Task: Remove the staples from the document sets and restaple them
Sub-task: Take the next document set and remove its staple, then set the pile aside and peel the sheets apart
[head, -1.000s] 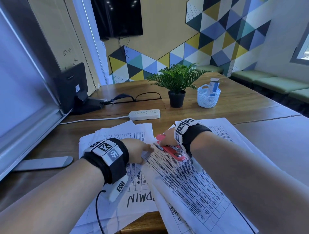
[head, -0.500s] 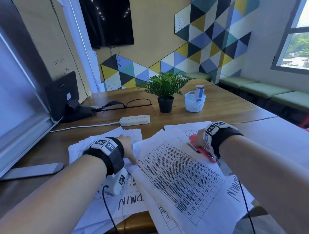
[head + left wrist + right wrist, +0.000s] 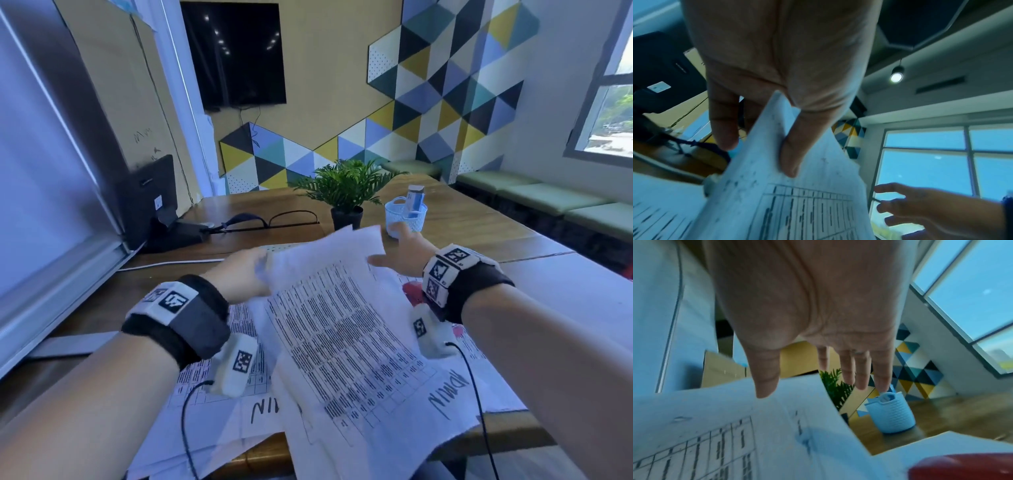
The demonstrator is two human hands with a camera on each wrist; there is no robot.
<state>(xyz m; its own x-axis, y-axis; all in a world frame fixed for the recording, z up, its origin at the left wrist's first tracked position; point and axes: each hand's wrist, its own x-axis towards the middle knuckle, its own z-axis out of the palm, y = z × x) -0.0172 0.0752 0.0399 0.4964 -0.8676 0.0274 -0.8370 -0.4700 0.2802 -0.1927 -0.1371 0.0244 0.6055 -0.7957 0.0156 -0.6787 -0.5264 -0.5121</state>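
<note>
Left hand [image 3: 239,274] pinches the document set [image 3: 342,329] by one corner; right hand [image 3: 400,255] spread, empty beside it. That thin grip could let pages slip apart.

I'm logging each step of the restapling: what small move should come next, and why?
Probably close the right hand on the raised document set. The left hand pinches one top corner, the right is open beside the other, and the red stapler lies below on the papers.
</note>
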